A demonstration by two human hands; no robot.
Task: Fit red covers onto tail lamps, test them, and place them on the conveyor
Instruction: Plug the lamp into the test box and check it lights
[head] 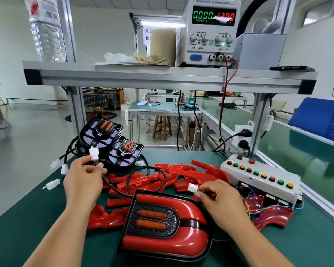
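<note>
White lamp plug (94,153) is pinched in left hand (83,182) fingers, tester plug (192,188) in right hand (220,203) fingers; mating faces should be aligned, then pressed fully home.

Bright, even light is cast from overhead. Soft highlights are seen on the lamp (183,209) between the left hand (83,182) and right hand (218,201), with faint shadows beneath. The display (213,16) far above the right hand is smeared by glare. The shelf (143,77) is bowed by lens distortion; everything well left of the left hand is blurred.
</note>
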